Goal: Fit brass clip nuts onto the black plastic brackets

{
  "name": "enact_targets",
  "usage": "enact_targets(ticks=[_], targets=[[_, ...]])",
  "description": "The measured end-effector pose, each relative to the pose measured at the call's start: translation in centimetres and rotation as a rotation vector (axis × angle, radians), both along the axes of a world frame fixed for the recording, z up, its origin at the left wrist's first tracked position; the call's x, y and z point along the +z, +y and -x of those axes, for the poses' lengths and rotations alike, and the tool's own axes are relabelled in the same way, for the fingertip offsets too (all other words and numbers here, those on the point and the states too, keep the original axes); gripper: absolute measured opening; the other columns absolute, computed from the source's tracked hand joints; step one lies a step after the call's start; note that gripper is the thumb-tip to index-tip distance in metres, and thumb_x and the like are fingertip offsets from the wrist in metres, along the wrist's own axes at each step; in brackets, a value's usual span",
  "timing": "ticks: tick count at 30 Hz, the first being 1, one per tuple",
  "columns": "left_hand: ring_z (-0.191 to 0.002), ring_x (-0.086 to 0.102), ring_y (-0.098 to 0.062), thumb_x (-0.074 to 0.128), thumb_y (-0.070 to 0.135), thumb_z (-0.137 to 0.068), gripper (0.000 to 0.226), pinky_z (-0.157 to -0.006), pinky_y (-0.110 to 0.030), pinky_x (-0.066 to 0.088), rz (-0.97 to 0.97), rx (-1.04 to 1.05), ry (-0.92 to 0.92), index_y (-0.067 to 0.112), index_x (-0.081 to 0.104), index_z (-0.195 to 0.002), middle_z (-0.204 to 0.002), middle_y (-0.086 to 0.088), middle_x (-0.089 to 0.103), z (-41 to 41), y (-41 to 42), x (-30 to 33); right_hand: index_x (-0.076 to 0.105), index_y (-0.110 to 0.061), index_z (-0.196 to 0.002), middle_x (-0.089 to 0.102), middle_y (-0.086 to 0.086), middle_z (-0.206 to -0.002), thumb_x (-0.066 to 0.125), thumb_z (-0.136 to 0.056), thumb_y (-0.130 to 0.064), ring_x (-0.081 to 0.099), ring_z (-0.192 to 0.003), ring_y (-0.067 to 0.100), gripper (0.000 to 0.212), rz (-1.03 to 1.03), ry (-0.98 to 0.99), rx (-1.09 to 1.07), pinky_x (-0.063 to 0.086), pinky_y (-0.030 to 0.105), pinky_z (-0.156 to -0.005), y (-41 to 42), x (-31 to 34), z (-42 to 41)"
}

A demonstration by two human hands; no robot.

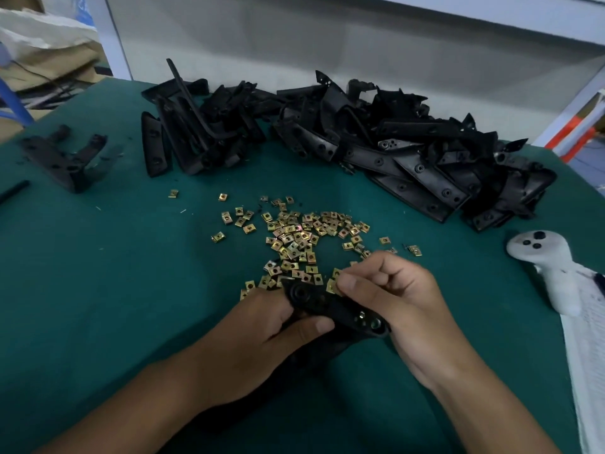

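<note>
A flat black plastic bracket (334,308) was held in the left hand's (262,326) grip near the green surface's (114,273) front edge; a small brass clip nut (332,286) was pinched by the right hand (393,290).

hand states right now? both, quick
Left hand: gripping the black bracket.
Right hand: pinching a brass clip nut at the bracket's edge.

A black bracket (330,306) lies gripped over the green table. Brass nuts (294,237) lie scattered beyond it. More brackets (409,152) are heaped behind.
</note>
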State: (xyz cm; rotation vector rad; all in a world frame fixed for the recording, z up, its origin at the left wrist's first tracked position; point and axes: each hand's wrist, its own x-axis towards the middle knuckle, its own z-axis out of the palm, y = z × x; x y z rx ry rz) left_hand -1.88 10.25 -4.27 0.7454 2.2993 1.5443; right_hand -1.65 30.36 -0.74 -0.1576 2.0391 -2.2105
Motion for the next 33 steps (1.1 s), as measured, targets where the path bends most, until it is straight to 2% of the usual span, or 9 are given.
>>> enact_targets(ticks=[9, 16, 19, 21, 23, 25, 28, 31, 33], targets=[[-0.081, 0.064, -0.011, 0.041, 0.058, -0.100, 0.040, -0.074, -0.033, 0.050, 0.001, 0.012, 0.145, 0.025, 0.064, -0.097, -0.086, 0.008, 0.065, -0.1, 0.2, 0.0, 0.075, -0.021, -0.075, 0.070, -0.003, -0.067, 0.083, -0.073, -0.025, 0.066, -0.058, 0.012, 0.010, 0.044, -0.025, -0.034, 0.052, 0.022, -0.048, -1.0, 0.0, -0.5], [-0.074, 0.061, -0.010, 0.040, 0.061, -0.101, 0.045, -0.068, -0.029, 0.048, -0.004, 0.013, 0.207, 0.023, 0.063, -0.092, -0.082, 0.008, 0.063, 0.0, 0.3, -0.2, 0.075, -0.018, -0.076, 0.073, 0.004, -0.073, 0.083, -0.076, -0.024, 0.069, -0.062, 0.015, 0.010, -0.012, -0.032, 0.021, 0.053, 0.025, -0.052, -0.6, -0.2, -0.5], [-0.077, 0.065, 0.000, 0.047, 0.061, -0.098, 0.031, -0.065, -0.012, 0.045, -0.039, 0.081, 0.205, 0.036, 0.065, -0.095, -0.086, 0.019, 0.068, -0.1, 0.3, -0.4, 0.075, -0.014, -0.077, 0.074, -0.003, -0.077, 0.073, -0.084, -0.030, 0.069, -0.069, 0.009, 0.018, -0.075, 0.021, 0.038, 0.052, 0.018, -0.059, -0.2, -0.6, -0.3], [-0.084, 0.067, 0.003, 0.056, 0.058, -0.094, 0.020, -0.069, -0.008, 0.044, -0.073, 0.132, 0.190, 0.042, 0.064, -0.104, -0.092, 0.023, 0.069, -0.2, 0.3, -0.4, 0.077, -0.015, -0.082, 0.075, -0.006, -0.091, 0.067, -0.090, -0.043, 0.070, -0.086, 0.007, 0.031, -0.150, 0.102, 0.043, 0.051, 0.015, -0.071, 0.1, -0.7, -0.1], [-0.092, 0.068, 0.002, 0.064, 0.055, -0.088, 0.029, -0.073, -0.008, 0.046, -0.108, 0.196, 0.193, 0.045, 0.060, -0.114, -0.100, 0.025, 0.071, -0.1, 0.2, -0.3, 0.081, -0.024, -0.089, 0.068, -0.007, -0.109, 0.060, -0.090, -0.058, 0.065, -0.108, 0.011, 0.040, -0.223, 0.172, 0.078, 0.049, 0.018, -0.085, 0.6, -1.1, 0.2], [-0.092, 0.069, 0.002, 0.067, 0.052, -0.086, 0.029, -0.073, -0.007, 0.046, -0.130, 0.251, 0.209, 0.045, 0.062, -0.113, -0.100, 0.024, 0.072, -0.1, 0.1, -0.2, 0.081, -0.029, -0.095, 0.064, -0.008, -0.115, 0.052, -0.095, -0.058, 0.060, -0.117, 0.013, 0.041, -0.282, 0.204, 0.072, 0.046, 0.021, -0.093, 1.1, -1.6, 0.7], [-0.089, 0.068, 0.007, 0.072, 0.050, -0.087, 0.022, -0.072, -0.003, 0.044, -0.142, 0.340, 0.208, 0.047, 0.065, -0.107, -0.096, 0.028, 0.072, 0.2, -0.2, -0.1, 0.075, -0.036, -0.104, 0.065, -0.015, -0.113, 0.051, -0.102, -0.044, 0.057, -0.115, 0.011, 0.026, -0.577, 0.301, -0.120, 0.044, 0.028, -0.093, 2.5, -3.0, 1.8], [-0.086, 0.067, 0.010, 0.066, 0.053, -0.083, 0.022, -0.070, -0.002, 0.044, -0.117, 0.396, 0.237, 0.054, 0.063, -0.106, -0.094, 0.030, 0.071, 0.5, -0.5, 0.1, 0.066, -0.042, -0.121, 0.056, -0.026, -0.114, 0.056, -0.091, -0.062, 0.047, -0.110, 0.003, 0.038, -1.062, 0.413, -0.073, 0.039, 0.034, -0.094, 3.3, -4.5, 2.2], [-0.084, 0.066, 0.010, 0.062, 0.052, -0.085, 0.021, -0.069, -0.002, 0.045, -0.105, 0.405, 0.245, 0.056, 0.063, -0.105, -0.093, 0.030, 0.070, 0.7, -0.7, 0.3, 0.065, -0.043, -0.121, 0.052, -0.027, -0.109, 0.053, -0.089, -0.069, 0.042, -0.104, 0.002, 0.043, -1.127, 0.448, -0.031, 0.036, 0.032, -0.089, 3.1, -5.1, 2.2]])
